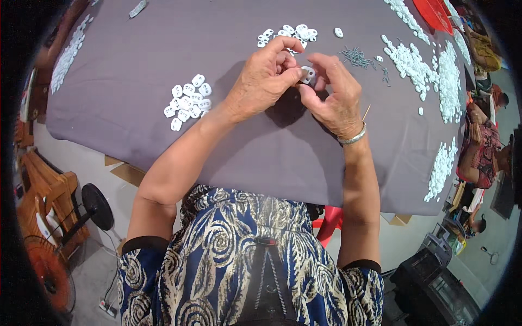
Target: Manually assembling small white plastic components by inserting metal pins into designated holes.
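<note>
Close together over the table, my two hands meet at a white oval plastic piece with two dark holes [308, 75]. My right hand [336, 89] has it between thumb and bent fingers. The thumb and fingers of my left hand [263, 76] are pinched at the piece's left edge; anything small between them is hidden. Just beyond the hands lies a cluster of similar white pieces [299, 31], partly covered by my left fingers. Another group of white two-holed pieces [188, 101] sits left of my left wrist. To the right is a pile of small grey-green parts, possibly springs [356, 57].
Heaps of white pieces [410, 64] spread along the right side of the grey-covered table [244, 157], with another heap [70, 54] at far left. A red tray [433, 15] stands at the far right. Other people [484, 146] sit beyond the right edge. A black fan [97, 206] stands lower left.
</note>
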{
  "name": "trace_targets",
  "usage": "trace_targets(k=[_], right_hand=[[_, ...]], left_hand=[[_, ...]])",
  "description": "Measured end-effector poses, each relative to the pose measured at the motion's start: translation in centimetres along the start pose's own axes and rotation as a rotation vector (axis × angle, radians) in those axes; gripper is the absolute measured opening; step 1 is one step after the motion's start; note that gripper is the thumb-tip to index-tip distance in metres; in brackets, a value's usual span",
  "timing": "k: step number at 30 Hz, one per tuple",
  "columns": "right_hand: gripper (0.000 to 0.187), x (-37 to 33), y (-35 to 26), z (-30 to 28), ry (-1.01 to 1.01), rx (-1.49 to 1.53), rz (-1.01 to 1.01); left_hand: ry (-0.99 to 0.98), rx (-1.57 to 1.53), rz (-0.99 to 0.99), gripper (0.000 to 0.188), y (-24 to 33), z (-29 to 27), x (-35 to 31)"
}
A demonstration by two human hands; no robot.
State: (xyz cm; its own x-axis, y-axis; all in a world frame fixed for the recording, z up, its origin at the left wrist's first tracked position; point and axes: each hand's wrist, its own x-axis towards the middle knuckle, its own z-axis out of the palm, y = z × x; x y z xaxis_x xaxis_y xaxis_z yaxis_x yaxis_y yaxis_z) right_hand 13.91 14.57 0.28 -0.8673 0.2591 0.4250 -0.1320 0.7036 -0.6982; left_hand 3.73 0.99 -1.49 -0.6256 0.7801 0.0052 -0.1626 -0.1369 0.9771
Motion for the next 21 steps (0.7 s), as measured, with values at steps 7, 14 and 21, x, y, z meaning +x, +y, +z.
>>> trace_targets(k=[7, 14, 21], right_hand=[[0.026, -0.1, 0.6, -0.2, -0.209, -0.221, -0.084], [0.017, -0.6, 0.7, 0.5, -0.271, -0.248, -0.006], [0.019, -1.0, 0.3, 1.1, -0.168, -0.104, 0.023]], left_hand=[[-0.052, 0.011, -0.017, 0.027, 0.0, -0.4, 0.2], [-0.098, 0.064, -0.081, 0.025, 0.5, -0.6, 0.2], [0.007, -0.017, 0.049, 0.025, 0.6, 0.3, -0.5]])
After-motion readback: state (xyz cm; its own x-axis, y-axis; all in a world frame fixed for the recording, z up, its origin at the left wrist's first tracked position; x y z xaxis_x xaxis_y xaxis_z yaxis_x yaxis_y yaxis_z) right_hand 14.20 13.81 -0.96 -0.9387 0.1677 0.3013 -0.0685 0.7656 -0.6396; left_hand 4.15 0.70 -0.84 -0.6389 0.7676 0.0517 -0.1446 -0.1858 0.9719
